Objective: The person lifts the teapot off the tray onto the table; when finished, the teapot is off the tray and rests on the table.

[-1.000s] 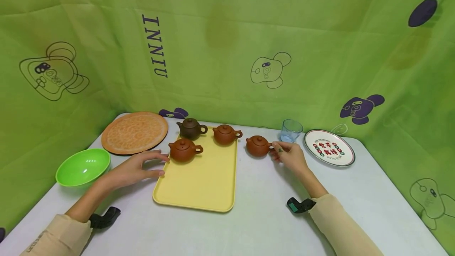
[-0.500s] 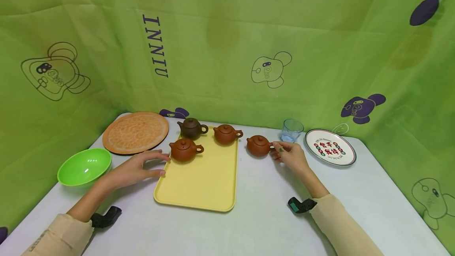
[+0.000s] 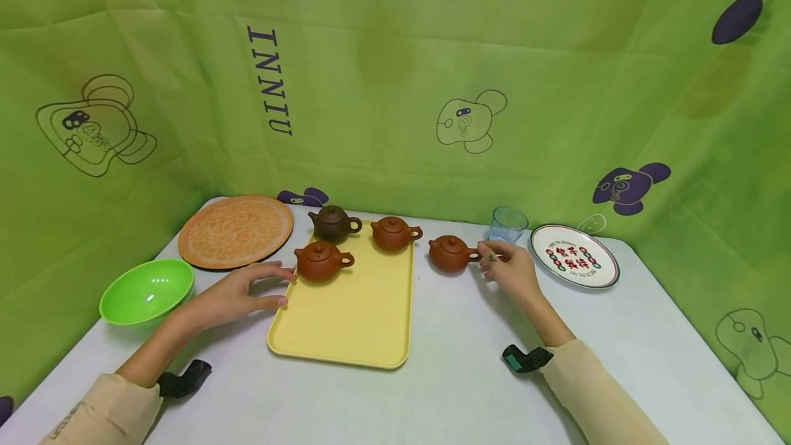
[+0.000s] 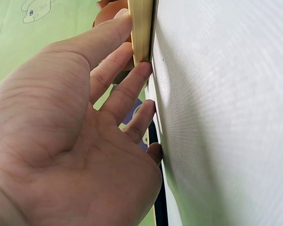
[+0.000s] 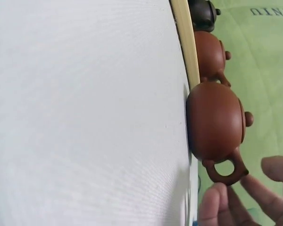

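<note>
A reddish-brown clay teapot [image 3: 450, 255] stands on the white table right of a yellow tray [image 3: 349, 325]. My right hand [image 3: 509, 272] is at its handle [image 5: 226, 181], fingertips right at the loop and thumb held apart in the right wrist view. On the tray are two more reddish-brown teapots, one near its left edge [image 3: 318, 264] and one at its back right [image 3: 391, 235]. A dark brown teapot [image 3: 332, 224] sits at the back left corner. My left hand [image 3: 231, 297] lies along the tray's left edge, fingers loosely spread, thumb and fingertips at the rim [image 4: 141, 33].
A bright green bowl [image 3: 148, 292] and a flat round orange-brown board [image 3: 235, 231] lie on the left. Behind my right hand stands a clear blue glass [image 3: 508, 220], beside a white plate with red lettering [image 3: 575, 257]. Green cloth [image 3: 371, 53] hangs around the table.
My right hand has loosened its fingers on the teapot's handle and drawn slightly back to the right. The teapot and my left hand stay in place.
</note>
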`<act>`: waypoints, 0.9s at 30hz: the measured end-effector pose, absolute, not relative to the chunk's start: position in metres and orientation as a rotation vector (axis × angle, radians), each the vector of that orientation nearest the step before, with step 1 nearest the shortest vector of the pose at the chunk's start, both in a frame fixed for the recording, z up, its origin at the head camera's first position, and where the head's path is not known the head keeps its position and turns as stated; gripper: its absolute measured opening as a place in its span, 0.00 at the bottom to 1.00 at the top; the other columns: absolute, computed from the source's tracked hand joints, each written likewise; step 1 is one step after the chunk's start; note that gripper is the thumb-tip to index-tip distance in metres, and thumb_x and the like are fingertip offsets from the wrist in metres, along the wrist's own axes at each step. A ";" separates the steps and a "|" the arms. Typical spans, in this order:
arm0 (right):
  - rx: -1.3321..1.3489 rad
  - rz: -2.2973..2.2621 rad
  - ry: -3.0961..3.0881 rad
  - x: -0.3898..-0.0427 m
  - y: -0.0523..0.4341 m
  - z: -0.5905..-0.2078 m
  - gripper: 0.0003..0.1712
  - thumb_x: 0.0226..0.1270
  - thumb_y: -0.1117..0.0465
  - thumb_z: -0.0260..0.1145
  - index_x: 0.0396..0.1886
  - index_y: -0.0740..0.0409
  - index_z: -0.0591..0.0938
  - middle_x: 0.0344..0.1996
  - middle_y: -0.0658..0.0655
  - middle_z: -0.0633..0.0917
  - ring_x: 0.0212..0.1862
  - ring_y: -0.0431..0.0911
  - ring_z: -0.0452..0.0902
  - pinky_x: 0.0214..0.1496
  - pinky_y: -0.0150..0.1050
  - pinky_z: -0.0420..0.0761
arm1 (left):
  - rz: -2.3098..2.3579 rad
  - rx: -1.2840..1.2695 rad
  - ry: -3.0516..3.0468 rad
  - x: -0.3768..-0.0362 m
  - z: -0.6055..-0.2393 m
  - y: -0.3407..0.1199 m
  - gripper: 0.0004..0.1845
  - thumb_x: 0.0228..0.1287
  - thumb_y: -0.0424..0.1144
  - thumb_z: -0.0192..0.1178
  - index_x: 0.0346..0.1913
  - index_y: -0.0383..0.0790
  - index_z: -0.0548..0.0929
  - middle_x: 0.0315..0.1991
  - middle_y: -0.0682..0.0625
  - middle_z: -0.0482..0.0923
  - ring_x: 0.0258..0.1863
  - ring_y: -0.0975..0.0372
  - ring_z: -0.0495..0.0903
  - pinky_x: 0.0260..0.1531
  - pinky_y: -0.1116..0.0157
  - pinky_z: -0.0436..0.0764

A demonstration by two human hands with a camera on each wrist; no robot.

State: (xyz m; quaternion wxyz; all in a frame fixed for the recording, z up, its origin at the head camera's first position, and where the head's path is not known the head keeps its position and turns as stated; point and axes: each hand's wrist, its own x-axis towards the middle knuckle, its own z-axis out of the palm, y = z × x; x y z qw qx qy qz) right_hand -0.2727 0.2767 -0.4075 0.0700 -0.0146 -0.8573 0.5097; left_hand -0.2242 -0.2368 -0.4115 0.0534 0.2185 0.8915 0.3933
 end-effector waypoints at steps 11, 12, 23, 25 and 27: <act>0.017 1.477 -2.516 -0.267 0.269 -0.392 0.25 0.78 0.49 0.67 0.59 0.66 0.86 0.45 0.69 0.91 0.36 0.41 0.88 0.35 0.30 0.88 | 1.174 0.666 2.719 -0.225 -0.411 -0.236 0.22 0.68 0.45 0.73 0.62 0.46 0.86 0.70 0.41 0.81 0.80 0.33 0.61 0.74 0.29 0.63; 0.038 1.489 -2.507 -0.266 0.266 -0.391 0.24 0.78 0.50 0.68 0.58 0.66 0.87 0.46 0.70 0.91 0.37 0.40 0.87 0.36 0.31 0.88 | 1.174 0.662 2.722 -0.225 -0.411 -0.236 0.22 0.67 0.46 0.74 0.62 0.46 0.86 0.70 0.41 0.81 0.80 0.33 0.61 0.75 0.30 0.63; 0.222 1.506 -2.568 -0.260 0.231 -0.381 0.20 0.78 0.52 0.68 0.55 0.64 0.88 0.44 0.69 0.91 0.38 0.46 0.89 0.36 0.34 0.88 | 1.192 0.686 2.715 -0.224 -0.411 -0.236 0.22 0.67 0.44 0.74 0.61 0.45 0.86 0.70 0.40 0.81 0.80 0.32 0.61 0.74 0.30 0.64; 0.270 1.461 -2.585 -0.261 0.225 -0.382 0.17 0.78 0.55 0.68 0.53 0.64 0.89 0.43 0.68 0.92 0.37 0.44 0.87 0.36 0.33 0.87 | 1.190 0.682 2.712 -0.224 -0.411 -0.236 0.22 0.68 0.45 0.73 0.62 0.44 0.86 0.70 0.39 0.81 0.80 0.32 0.60 0.74 0.29 0.64; 0.318 1.406 -2.600 -0.261 0.220 -0.382 0.16 0.78 0.56 0.68 0.52 0.64 0.89 0.43 0.65 0.92 0.38 0.40 0.86 0.38 0.30 0.85 | 1.189 0.668 2.712 -0.224 -0.411 -0.236 0.22 0.68 0.45 0.73 0.62 0.45 0.86 0.71 0.40 0.80 0.80 0.32 0.60 0.74 0.29 0.64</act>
